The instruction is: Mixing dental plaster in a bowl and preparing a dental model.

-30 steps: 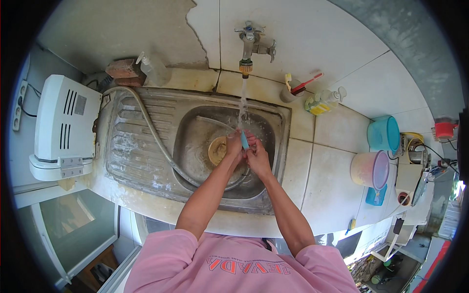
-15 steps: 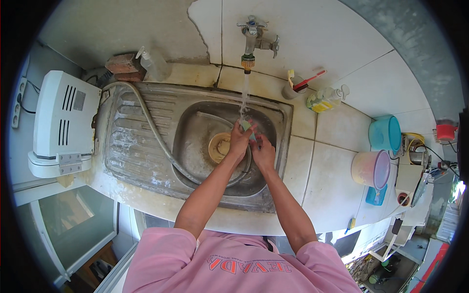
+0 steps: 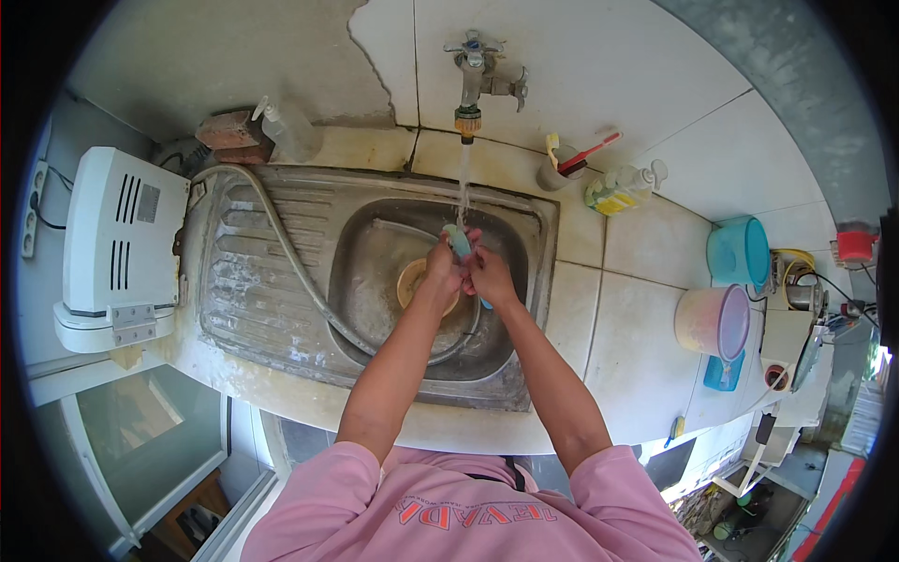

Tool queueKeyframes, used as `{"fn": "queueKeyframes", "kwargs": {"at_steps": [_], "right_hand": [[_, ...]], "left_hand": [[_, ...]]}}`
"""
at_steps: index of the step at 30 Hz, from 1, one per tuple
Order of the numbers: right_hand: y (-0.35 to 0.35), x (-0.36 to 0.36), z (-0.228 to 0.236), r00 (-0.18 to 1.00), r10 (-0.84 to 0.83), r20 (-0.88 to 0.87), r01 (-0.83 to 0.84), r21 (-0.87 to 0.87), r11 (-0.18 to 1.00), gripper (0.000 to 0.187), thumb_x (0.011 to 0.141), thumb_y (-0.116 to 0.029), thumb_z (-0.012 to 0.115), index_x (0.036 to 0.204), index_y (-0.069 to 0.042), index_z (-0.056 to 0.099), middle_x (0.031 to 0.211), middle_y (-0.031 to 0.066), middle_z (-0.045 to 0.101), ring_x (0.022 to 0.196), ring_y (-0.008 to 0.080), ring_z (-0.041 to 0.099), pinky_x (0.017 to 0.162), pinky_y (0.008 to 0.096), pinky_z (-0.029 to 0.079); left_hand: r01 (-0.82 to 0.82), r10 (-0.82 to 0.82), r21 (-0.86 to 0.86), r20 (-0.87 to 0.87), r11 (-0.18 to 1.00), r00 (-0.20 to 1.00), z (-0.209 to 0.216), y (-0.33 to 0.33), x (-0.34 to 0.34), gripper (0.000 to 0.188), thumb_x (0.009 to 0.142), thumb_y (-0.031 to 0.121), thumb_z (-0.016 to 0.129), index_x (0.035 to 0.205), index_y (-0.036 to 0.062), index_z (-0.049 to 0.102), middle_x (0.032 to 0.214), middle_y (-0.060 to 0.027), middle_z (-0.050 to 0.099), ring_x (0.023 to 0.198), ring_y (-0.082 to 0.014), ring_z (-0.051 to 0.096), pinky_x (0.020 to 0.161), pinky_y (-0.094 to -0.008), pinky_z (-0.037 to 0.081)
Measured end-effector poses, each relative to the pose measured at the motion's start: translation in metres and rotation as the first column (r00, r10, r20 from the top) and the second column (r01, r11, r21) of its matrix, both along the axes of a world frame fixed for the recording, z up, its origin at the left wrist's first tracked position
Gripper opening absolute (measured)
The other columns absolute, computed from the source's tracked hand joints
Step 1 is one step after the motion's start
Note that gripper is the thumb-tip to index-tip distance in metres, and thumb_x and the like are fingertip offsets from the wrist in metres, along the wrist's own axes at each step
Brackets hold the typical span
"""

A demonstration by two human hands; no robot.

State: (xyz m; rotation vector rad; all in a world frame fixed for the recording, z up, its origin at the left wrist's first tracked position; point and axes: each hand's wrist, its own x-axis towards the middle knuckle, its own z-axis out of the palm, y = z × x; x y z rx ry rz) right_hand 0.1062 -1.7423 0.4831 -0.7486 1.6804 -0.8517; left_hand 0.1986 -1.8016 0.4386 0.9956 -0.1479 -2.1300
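Observation:
Under the tap's (image 3: 467,122) running water, my left hand (image 3: 441,270) is closed round a small pale green object (image 3: 458,240) whose kind I cannot make out. My right hand (image 3: 492,275) presses against it from the right, its fingers bent together; what they grip is hidden. A bit of something blue (image 3: 486,303) shows just below my right hand, and I cannot tell whether it is held. Both hands are over the metal sink (image 3: 375,245). A round yellowish tub (image 3: 409,281) sits in the basin, partly covered by my left hand.
A hose (image 3: 286,245) crosses the drainboard (image 3: 248,300) into the basin. Behind the sink stand a clear pump bottle (image 3: 290,131), a cup with brushes (image 3: 552,174) and a yellow-labelled pump bottle (image 3: 620,190). Buckets (image 3: 704,321) are at right, a white appliance (image 3: 122,234) at left.
Both hands have drawn closer together, the right shifting left. The green object is now more upright in the stream. The blue bit now shows lower, beneath the right hand.

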Motion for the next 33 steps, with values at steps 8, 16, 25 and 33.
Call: {"fn": "queueKeyframes", "kwargs": {"at_steps": [8,16,25,33], "right_hand": [[0.042,-0.075,0.128,0.749,-0.542,-0.381,0.2,-0.65,0.733,0.012,0.091,-0.009,0.064,0.093,0.001,0.06,0.077,0.003,0.062,0.073,0.0065,0.056,0.068,0.0227,0.046],[-0.051,-0.097,0.178,0.765,-0.51,-0.394,0.112,-0.699,0.707,0.02,0.09,-0.007,0.064,0.107,0.001,0.06,0.095,0.0107,0.066,0.077,0.0188,0.063,0.077,0.0302,0.05],[0.053,0.071,-0.026,0.388,0.108,-0.915,-0.806,-0.281,0.521,0.032,0.086,-0.016,0.063,0.114,-0.003,0.058,0.104,0.0224,0.064,0.095,0.0395,0.062,0.084,0.0427,0.051],[-0.002,0.039,-0.027,0.934,0.299,-0.194,-0.35,-0.33,0.877,0.028,0.092,-0.019,0.056,0.112,0.001,0.058,0.087,0.0185,0.067,0.081,0.0368,0.065,0.072,0.0411,0.049]], "left_hand": [[0.064,-0.013,0.51,-0.103,0.858,0.995,-0.049,-0.036,-0.041,0.02,0.092,0.021,0.052,0.098,0.0022,0.054,0.066,-0.006,0.053,0.046,-0.0152,0.044,0.036,-0.0276,0.031],[0.237,-0.267,0.172,0.179,0.956,0.947,-0.003,-0.037,0.037,0.013,0.089,0.011,0.047,0.101,0.0118,0.051,0.065,-0.0006,0.048,0.049,-0.011,0.04,0.041,-0.0242,0.029],[-0.041,-0.026,0.091,0.636,0.995,0.771,0.028,0.033,0.158,0.037,0.095,0.025,0.045,0.129,0.0095,0.044,0.113,-0.007,0.055,0.097,-0.0146,0.053,0.084,-0.0353,0.043],[0.723,0.4,-0.614,0.778,0.317,0.485,0.047,0.058,0.082,0.045,0.1,0.022,0.038,0.14,0.0024,0.039,0.147,-0.0201,0.035,0.136,-0.0388,0.03,0.112,-0.0443,0.026]]}}
